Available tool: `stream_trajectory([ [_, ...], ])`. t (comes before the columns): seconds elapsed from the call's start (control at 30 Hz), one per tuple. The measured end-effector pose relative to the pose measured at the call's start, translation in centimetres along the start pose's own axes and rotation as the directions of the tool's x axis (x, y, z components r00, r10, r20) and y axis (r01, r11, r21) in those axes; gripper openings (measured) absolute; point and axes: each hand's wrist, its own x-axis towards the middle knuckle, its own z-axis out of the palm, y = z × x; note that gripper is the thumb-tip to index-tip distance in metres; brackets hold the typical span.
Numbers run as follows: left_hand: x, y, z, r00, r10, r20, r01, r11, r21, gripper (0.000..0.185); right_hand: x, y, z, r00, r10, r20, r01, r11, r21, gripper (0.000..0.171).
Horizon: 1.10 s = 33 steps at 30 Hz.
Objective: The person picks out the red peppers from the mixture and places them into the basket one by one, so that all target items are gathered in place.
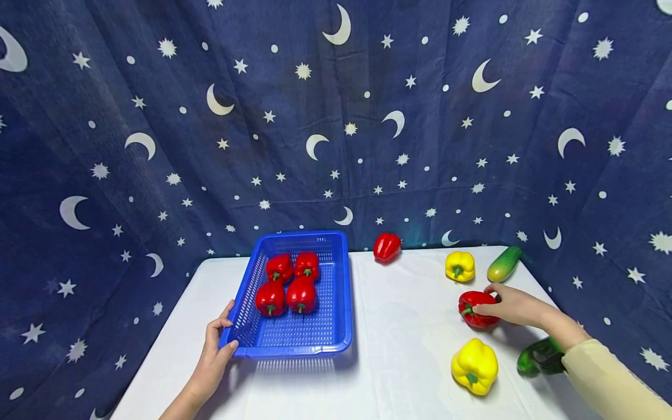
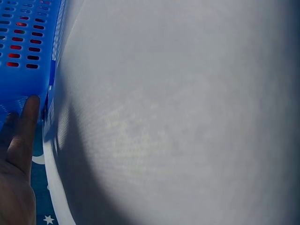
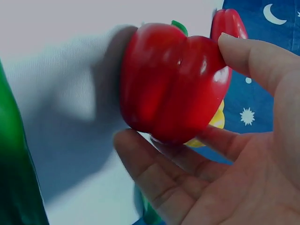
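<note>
My left hand (image 1: 211, 354) holds the near left corner of a blue plastic basket (image 1: 346, 291), thumb on the front rim and fingers along the side. Several red bell peppers (image 1: 301, 294) sit inside it. In the left wrist view, fingers (image 2: 29, 117) touch the basket's slotted wall (image 2: 28, 77). On the right of the table, my right hand (image 1: 520, 306) grips another red bell pepper (image 1: 476, 309). The right wrist view shows the thumb on one side of this pepper (image 3: 173, 84) and the fingers around its lower end.
One red bell pepper (image 1: 387, 248) lies at the table's back edge. Yellow bell peppers stand behind (image 1: 459, 266) and in front (image 1: 475, 366) of my right hand. A green-yellow cucumber-like vegetable (image 1: 504, 264) lies back right; a dark green one (image 1: 541, 357) is partly under my sleeve.
</note>
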Motion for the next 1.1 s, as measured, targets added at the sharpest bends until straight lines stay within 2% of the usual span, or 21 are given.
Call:
stream_trajectory([
  [0.17, 0.0, 0.1, 0.1, 1.0, -0.006, -0.002, 0.006, 1.0, -0.022, 0.036, 0.4, -0.2, 0.4, 0.998, -0.051, -0.027, 0.051, 0.999, 0.013, 0.082],
  [0.4, -0.1, 0.0, 0.1, 1.0, -0.012, 0.004, 0.012, 1.0, -0.005, 0.036, 1.3, -0.1, 1.2, 0.982, -0.163, -0.09, 0.165, 0.986, 0.015, 0.063],
  [0.5, -0.1, 0.0, 0.1, 1.0, -0.01, 0.005, 0.01, 1.0, -0.004, 0.036, 1.4, -0.3, 1.5, 0.976, -0.196, -0.093, 0.2, 0.979, 0.036, 0.06],
  [0.87, -0.1, -0.3, 0.0, 1.0, 0.007, 0.007, -0.007, 1.0, -0.011, 0.035, 1.9, -0.6, 2.3, 0.976, -0.215, -0.029, 0.217, 0.967, 0.13, 0.065],
  [1.1, 0.0, -0.2, 0.1, 1.0, 0.011, 0.004, -0.011, 1.0, -0.007, 0.035, 2.2, -0.4, 2.5, 0.981, -0.19, -0.026, 0.191, 0.97, 0.148, 0.072],
])
